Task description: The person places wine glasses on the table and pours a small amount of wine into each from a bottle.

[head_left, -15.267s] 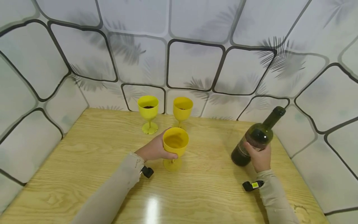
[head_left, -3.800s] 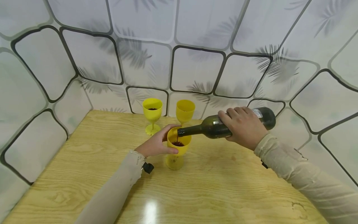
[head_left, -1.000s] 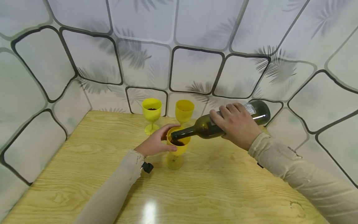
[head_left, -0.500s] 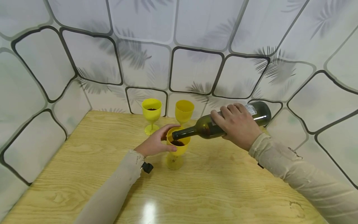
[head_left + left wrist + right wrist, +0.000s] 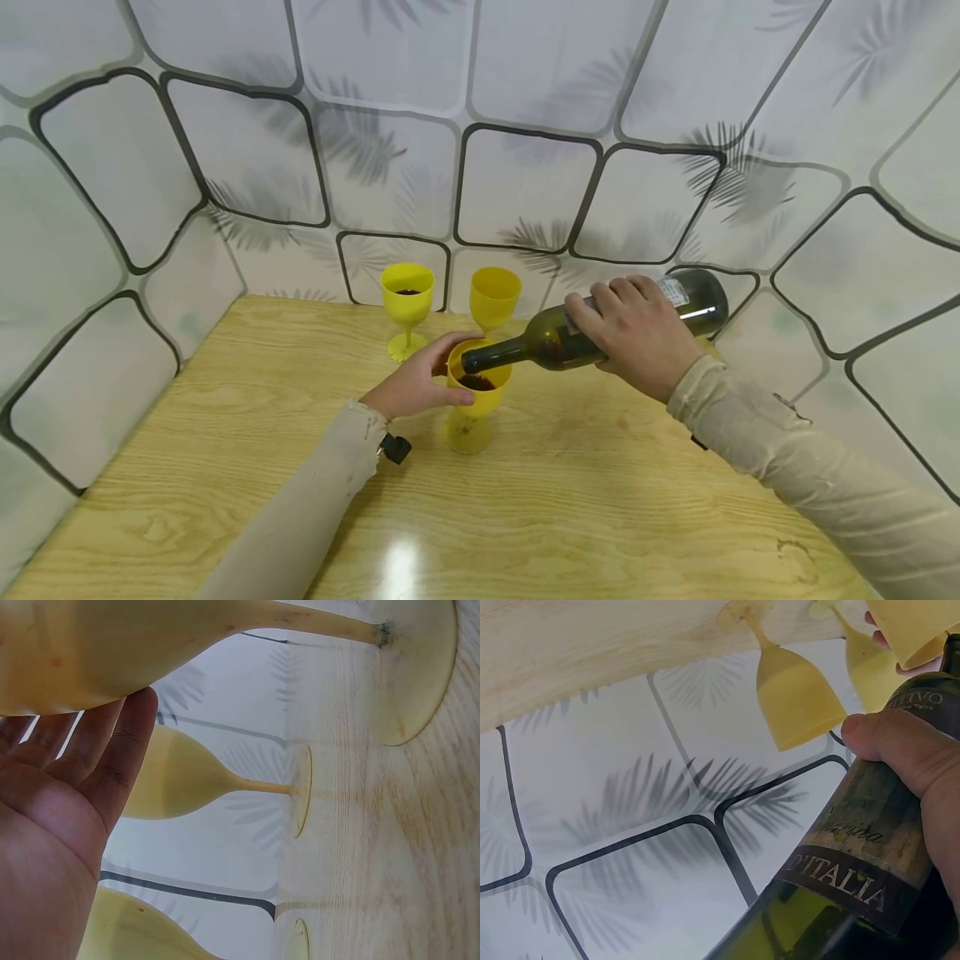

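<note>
Wine is poured from the bottle (image 5: 600, 329), gripped by the right hand (image 5: 637, 333); the cup (image 5: 477, 392), clasped by the left hand (image 5: 412, 387), should be kept steadied and the tilt eased back slowly.

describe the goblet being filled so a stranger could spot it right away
On the wooden table, three yellow goblets stand near the back wall. It is the nearest goblet, alone in front of the other two, gripped by the left hand with the green bottle tipped over its rim.
</note>
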Tool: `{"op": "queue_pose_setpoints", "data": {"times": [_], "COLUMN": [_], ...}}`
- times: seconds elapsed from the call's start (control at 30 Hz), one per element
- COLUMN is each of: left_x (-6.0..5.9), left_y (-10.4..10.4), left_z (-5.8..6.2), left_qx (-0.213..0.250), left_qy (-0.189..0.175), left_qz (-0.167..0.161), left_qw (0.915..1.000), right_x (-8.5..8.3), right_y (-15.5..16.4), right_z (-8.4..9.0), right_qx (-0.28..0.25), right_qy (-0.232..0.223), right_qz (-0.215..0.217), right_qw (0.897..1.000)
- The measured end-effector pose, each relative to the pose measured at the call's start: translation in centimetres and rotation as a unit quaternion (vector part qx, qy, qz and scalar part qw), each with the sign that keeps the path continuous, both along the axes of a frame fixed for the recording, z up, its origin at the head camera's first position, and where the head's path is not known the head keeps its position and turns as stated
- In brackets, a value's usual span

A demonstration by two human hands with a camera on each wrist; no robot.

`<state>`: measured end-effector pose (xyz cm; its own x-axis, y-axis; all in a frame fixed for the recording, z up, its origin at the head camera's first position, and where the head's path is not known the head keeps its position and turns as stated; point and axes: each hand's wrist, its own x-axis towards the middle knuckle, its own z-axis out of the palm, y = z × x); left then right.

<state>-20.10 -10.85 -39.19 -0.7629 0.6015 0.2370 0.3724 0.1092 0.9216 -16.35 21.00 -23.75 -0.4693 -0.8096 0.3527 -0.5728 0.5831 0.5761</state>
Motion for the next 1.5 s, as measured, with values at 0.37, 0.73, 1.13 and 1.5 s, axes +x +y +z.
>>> {"op": "queue_pose_setpoints", "data": {"times": [0.37, 0.73, 1.13, 1.5], "left_x": [-0.1, -0.1, -0.1, -0.3], "left_y": [-0.1, -0.1, 0.0, 0.1], "left_z": [-0.1, -0.2, -0.2, -0.3], "left_qx": [0.012, -0.004, 0.014, 0.009], "left_qy": [-0.004, -0.025, 0.000, -0.008], "left_qz": [-0.006, 0.011, -0.003, -0.003], "left_qw": [0.9999, 0.9996, 0.9999, 0.9999], "right_x": [-0.7, -0.9, -1.0, -1.3], "right_y": [0.6, 1.3, 2.1, 3.2], "right_z": [-0.9, -1.9, -4.1, -6.4], "right_qx": [-0.067, -0.129, -0.197, -0.306], "right_qy": [-0.035, -0.130, -0.207, -0.239], "right_qz": [-0.001, -0.058, -0.078, -0.106], "right_qw": [0.997, 0.981, 0.955, 0.915]}}
